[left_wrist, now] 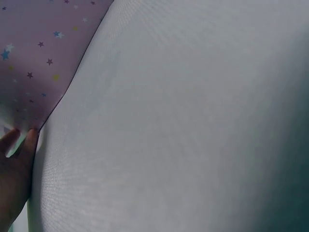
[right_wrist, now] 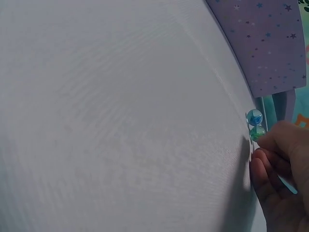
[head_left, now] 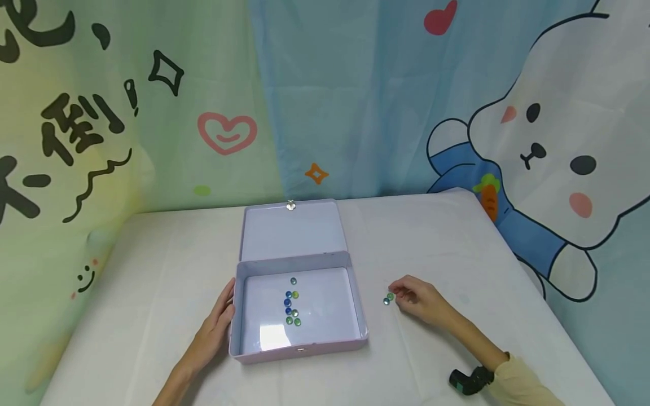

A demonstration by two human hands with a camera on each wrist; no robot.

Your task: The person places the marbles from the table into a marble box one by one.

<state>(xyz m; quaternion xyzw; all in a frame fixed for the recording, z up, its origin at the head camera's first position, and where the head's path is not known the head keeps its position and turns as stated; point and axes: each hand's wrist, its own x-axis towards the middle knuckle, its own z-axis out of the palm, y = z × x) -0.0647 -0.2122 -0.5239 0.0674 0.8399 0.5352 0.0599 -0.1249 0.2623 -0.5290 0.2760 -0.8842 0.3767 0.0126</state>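
Note:
A lidded box [head_left: 299, 351], its lid swung back, holds several blue and green glass marbles [head_left: 288, 303] in a loose column. Against its left wall rests my left hand [head_left: 210, 332], fingers extended along the side. The left wrist view shows those fingertips at the star-patterned pink wall [left_wrist: 43, 53]. To the right of the box, my right hand [head_left: 418, 300] bends over the cloth, fingertips right at a green marble [right_wrist: 257, 133]. A bluish marble [right_wrist: 254, 117] sits beside that one. I cannot tell whether the fingers pinch the green marble.
The raised lid [head_left: 291, 231] lies back behind the box, with a metal clasp [head_left: 291, 205] at its far edge. White cloth [head_left: 431, 237] covers the table. A printed curtain [head_left: 330, 101] hangs along the back. A black device [head_left: 469, 380] is by the right wrist.

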